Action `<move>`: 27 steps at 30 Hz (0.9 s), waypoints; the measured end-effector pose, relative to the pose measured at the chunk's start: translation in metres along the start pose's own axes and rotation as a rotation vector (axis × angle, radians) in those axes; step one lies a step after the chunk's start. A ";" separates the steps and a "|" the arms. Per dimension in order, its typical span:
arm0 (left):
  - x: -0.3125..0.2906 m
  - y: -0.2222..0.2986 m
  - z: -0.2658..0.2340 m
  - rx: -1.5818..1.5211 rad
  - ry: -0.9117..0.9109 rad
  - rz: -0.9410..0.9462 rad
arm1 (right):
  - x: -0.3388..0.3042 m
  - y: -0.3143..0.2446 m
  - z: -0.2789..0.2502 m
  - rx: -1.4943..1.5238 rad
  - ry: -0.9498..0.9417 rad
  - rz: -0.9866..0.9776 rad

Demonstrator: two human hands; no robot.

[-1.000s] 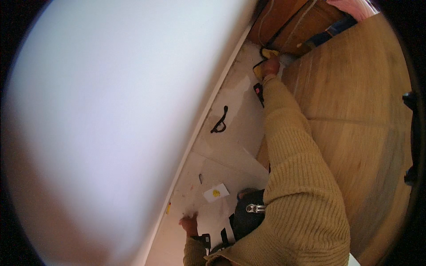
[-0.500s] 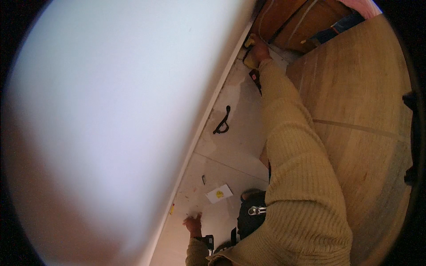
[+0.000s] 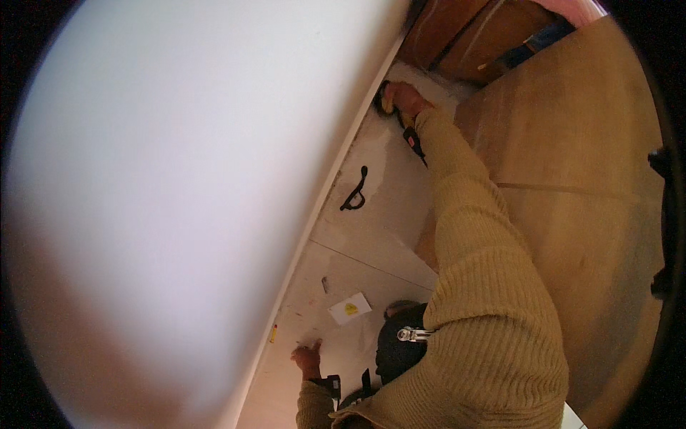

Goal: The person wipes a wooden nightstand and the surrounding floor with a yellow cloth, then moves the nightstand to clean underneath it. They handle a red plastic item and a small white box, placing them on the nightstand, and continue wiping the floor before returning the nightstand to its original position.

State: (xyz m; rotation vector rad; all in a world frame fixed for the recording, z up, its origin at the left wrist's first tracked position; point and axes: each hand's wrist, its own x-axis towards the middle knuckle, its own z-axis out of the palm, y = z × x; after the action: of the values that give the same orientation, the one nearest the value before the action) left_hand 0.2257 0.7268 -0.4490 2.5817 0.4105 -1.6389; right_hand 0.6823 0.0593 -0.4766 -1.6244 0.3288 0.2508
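At the far end of the floor, close to the foot of the white wall, my right hand (image 3: pixel 409 100) is closed around a yellow and black tool (image 3: pixel 386 99). Its exact kind is too small and too covered to make out. A black device (image 3: pixel 413 140) with a red patch sits by that wrist. Low in the view, my left hand (image 3: pixel 307 357) lies on the floor with its fingers spread, holding nothing. Nearest to it are a small yellow and red stick (image 3: pixel 273 334) along the wall's foot and a white card (image 3: pixel 350 309) with a yellow mark.
A white wall (image 3: pixel 179 179) fills the left. Wooden panels (image 3: pixel 572 121) stand along my right arm, with a brown wooden piece (image 3: pixel 457 36) at the far end. On the pale floor (image 3: pixel 357 243) lie a looped black strap-like thing (image 3: pixel 355 191) and a small grey piece (image 3: pixel 325 284).
My right hand has come slightly nearer along the wall's foot with the yellow and black tool. My left hand stays on the floor in nearly the same place.
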 end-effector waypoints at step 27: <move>0.024 -0.036 0.024 0.059 0.035 0.128 | -0.056 -0.085 0.028 -0.452 0.406 -0.150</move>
State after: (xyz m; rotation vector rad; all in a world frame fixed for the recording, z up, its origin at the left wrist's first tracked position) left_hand 0.2048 0.7613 -0.4774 2.6211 0.1967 -1.5898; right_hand 0.6617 0.0956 -0.3796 -2.1390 0.4796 -0.1352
